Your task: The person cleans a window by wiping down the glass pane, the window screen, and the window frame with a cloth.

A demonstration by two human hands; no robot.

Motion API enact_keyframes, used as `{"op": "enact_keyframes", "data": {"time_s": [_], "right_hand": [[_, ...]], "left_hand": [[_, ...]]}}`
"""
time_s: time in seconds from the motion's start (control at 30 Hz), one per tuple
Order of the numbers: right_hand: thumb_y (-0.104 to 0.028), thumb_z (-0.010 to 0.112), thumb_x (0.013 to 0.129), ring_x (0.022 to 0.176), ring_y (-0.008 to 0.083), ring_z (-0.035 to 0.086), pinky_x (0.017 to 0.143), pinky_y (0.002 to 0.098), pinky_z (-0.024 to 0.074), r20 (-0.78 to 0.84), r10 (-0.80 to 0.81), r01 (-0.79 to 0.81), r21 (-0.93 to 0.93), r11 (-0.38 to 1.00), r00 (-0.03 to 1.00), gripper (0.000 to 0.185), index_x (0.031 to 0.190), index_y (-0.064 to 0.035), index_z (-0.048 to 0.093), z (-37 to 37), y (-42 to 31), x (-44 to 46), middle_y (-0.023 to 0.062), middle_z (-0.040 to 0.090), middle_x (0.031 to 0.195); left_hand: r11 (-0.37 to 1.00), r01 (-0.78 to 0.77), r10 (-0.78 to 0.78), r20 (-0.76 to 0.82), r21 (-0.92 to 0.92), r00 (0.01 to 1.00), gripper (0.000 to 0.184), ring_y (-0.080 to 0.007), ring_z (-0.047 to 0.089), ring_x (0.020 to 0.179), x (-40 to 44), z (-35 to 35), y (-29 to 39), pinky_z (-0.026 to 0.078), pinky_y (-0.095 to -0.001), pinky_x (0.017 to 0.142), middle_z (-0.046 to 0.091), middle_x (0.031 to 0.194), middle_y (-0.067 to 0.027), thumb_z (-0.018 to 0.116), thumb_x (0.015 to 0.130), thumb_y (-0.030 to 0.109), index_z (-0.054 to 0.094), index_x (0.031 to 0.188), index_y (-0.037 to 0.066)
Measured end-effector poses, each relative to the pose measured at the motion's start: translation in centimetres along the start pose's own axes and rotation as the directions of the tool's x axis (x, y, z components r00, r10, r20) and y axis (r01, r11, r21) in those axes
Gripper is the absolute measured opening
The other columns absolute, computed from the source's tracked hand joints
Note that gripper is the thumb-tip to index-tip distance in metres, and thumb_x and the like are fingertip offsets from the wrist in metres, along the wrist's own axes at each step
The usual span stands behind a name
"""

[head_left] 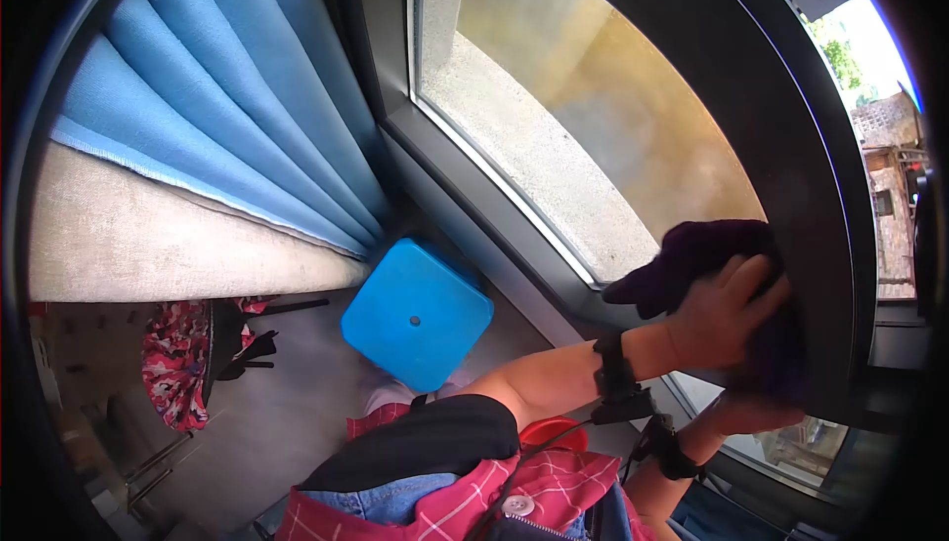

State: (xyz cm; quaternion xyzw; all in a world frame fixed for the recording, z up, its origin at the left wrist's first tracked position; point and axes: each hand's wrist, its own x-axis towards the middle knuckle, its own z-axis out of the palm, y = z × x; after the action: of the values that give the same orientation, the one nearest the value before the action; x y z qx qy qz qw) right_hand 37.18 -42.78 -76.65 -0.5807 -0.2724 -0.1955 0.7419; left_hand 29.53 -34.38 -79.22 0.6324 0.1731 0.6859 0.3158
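A dark purple cloth [692,254] is bunched against the dark window frame [811,195] at the right. My left hand [727,314] lies over the cloth, fingers curled on it and pressing it to the frame. Just below, my right hand [756,415] touches the lower edge of the cloth beside the frame. Its fingers are blurred and partly hidden, so I cannot make out its grip. Black straps with small devices [618,373] are on both wrists.
A blue plastic stool [417,314] stands on the grey floor near the window corner. Blue curtains [217,96] hang at the left above a beige fabric [168,225]. A red patterned bag [178,363] is lower left. Part of a red container [554,432] shows beside my body.
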Motion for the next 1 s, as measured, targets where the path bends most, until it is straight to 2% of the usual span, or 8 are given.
{"op": "enact_keyframes", "data": {"time_s": [0.17, 0.3, 0.37, 0.4, 0.5, 0.67, 0.8, 1.0], "right_hand": [[-0.055, 0.029, 0.092, 0.116, 0.0257, 0.048, 0.098, 0.0413, 0.0412, -0.054, 0.135, -0.129, 0.107, 0.986, 0.989, 0.064, 0.125, -0.0033, 0.048, -2.3, 1.4, 0.9, 0.0129, 0.049, 0.125], [-0.062, 0.029, 0.09, 0.115, 0.0251, 0.049, 0.096, 0.0417, 0.0423, -0.091, 0.103, -0.101, 0.029, 0.995, 0.991, 0.069, 0.123, -0.006, 0.051, -0.5, 0.2, 0.1, 0.0113, 0.048, 0.127], [-0.062, 0.028, 0.09, 0.114, 0.0253, 0.049, 0.094, 0.0419, 0.0432, -0.093, 0.091, -0.091, 0.01, 0.996, 0.991, 0.069, 0.123, -0.0057, 0.051, -0.2, 0.1, 0.0, 0.0111, 0.048, 0.126], [-0.061, 0.028, 0.09, 0.114, 0.0256, 0.05, 0.093, 0.0421, 0.044, -0.098, 0.086, -0.086, 0.001, 0.996, 0.991, 0.068, 0.123, -0.0055, 0.051, -0.1, 0.0, -0.1, 0.0109, 0.049, 0.126], [-0.059, 0.028, 0.09, 0.114, 0.0255, 0.05, 0.092, 0.0418, 0.0446, -0.087, 0.101, -0.099, 0.032, 0.995, 0.991, 0.067, 0.122, -0.0044, 0.05, -0.1, 0.2, 0.1, 0.0108, 0.049, 0.124], [-0.06, 0.029, 0.09, 0.115, 0.0268, 0.049, 0.094, 0.043, 0.044, -0.026, 0.161, -0.156, 0.13, 0.979, 0.987, 0.069, 0.122, -0.0021, 0.049, -0.6, 0.8, 0.4, 0.013, 0.049, 0.124], [-0.065, 0.034, 0.088, 0.115, 0.0298, 0.049, 0.096, 0.0458, 0.0427, 0.063, 0.109, -0.119, 0.178, 0.977, 0.992, 0.076, 0.124, 0.0006, 0.047, -1.2, 1.8, 0.7, 0.0159, 0.048, 0.125], [-0.066, 0.039, 0.086, 0.117, 0.0318, 0.047, 0.099, 0.0452, 0.041, 0.153, 0.106, -0.141, 0.242, 0.96, 0.983, 0.079, 0.125, 0.0028, 0.046, -2.1, 2.7, 1.0, 0.0189, 0.047, 0.127]], "left_hand": [[0.936, 0.163, -0.057, -0.323, 0.311, 0.945, 0.071, -0.0317, 0.054, 0.084, -2.8, -1.9, -5.2, 0.049, -0.0342, 0.07, 0.049, 0.103, -0.0164, 0.072, 0.068, 0.023, 0.048, 0.133, 0.014], [0.783, 0.604, -0.519, -0.69, -0.147, 0.505, 0.027, -0.0162, 0.05, 0.075, -8.2, -4.2, -12.9, 0.044, -0.0282, 0.067, 0.048, 0.088, -0.0007, 0.061, 0.088, 0.025, 0.056, 0.106, 0.006], [0.313, 0.202, -0.925, -0.249, -0.928, 0.287, 0.02, -0.0088, 0.046, 0.072, -16.6, -6.4, -21.0, 0.041, -0.025, 0.064, 0.045, 0.081, 0.0046, 0.054, 0.093, 0.03, 0.053, 0.081, 0.013], [0.317, 0.199, -0.923, -0.253, -0.927, 0.289, 0.02, -0.0088, 0.046, 0.072, -17.5, -7.5, -22.6, 0.041, -0.025, 0.064, 0.045, 0.081, 0.0046, 0.054, 0.093, 0.03, 0.053, 0.081, 0.013], [-0.33, -0.134, -0.571, 0.085, -0.935, 0.816, 0.024, -0.0079, 0.043, 0.071, -17.2, -9.1, -23.3, 0.037, -0.0247, 0.065, 0.04, 0.073, 0.0054, 0.05, 0.093, 0.037, 0.049, 0.074, 0.022], [0.34, 0.058, -0.819, -0.265, -0.939, 0.508, 0.02, -0.0165, 0.033, 0.091, -8.5, -3.4, -13.7, 0.031, -0.0325, 0.078, 0.031, 0.096, -0.0013, 0.05, 0.091, 0.032, 0.038, 0.095, 0.017], [0.888, 0.382, -0.459, -0.524, -0.255, 0.717, 0.034, -0.0235, 0.025, 0.107, 0.4, 1.5, -5.5, 0.026, -0.0388, 0.088, 0.024, 0.114, -0.0067, 0.051, 0.09, 0.027, 0.03, 0.112, 0.012], [0.904, 0.312, -0.17, -0.426, 0.291, 0.889, 0.062, -0.0339, 0.013, 0.131, 5.1, 0.4, -4.3, 0.019, -0.0481, 0.104, 0.014, 0.142, -0.0148, 0.051, 0.088, 0.021, 0.018, 0.138, 0.005]]}}
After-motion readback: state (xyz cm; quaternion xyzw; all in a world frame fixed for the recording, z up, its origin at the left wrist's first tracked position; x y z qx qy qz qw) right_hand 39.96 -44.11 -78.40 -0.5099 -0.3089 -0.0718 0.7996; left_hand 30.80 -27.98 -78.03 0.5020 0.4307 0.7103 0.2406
